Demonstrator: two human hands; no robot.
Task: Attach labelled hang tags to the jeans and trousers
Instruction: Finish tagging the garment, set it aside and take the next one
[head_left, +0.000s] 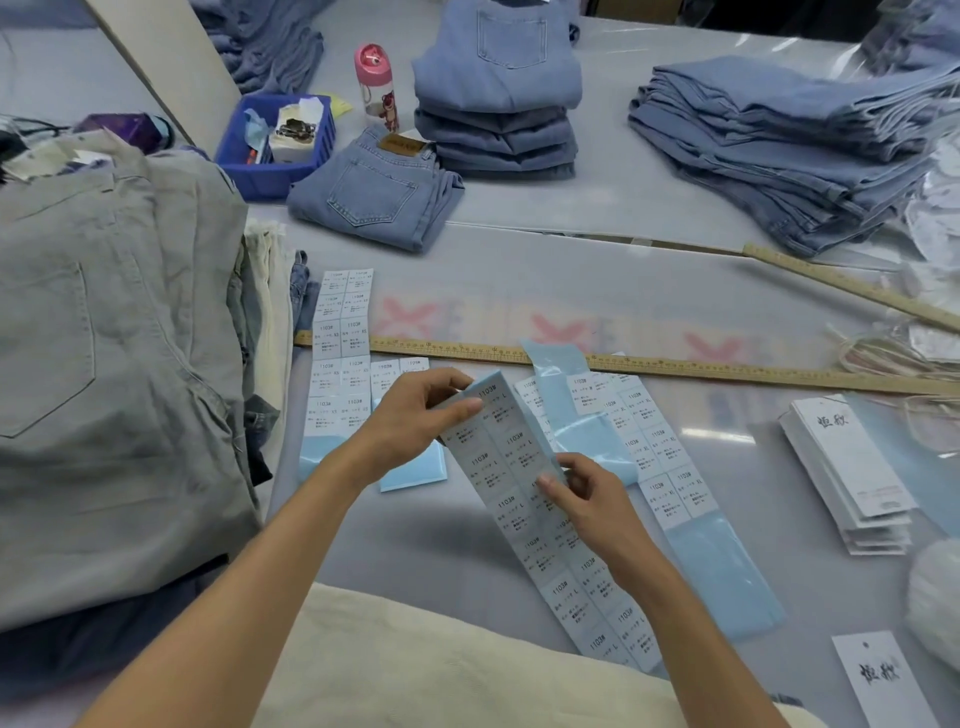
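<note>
Label strip (511, 467) print illegible, pinched by both hands.

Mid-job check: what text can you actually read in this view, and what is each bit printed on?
"1103#" and "L": label sheet gripped by the left hand and right hand.
"1103#", "XS": left sheet.
"1103#", "XL": right sheet.
Smaller lines on all sheets: blurred.
Hang tags: brush characters, unreadable.
Rulers: numbers too small.
</note>
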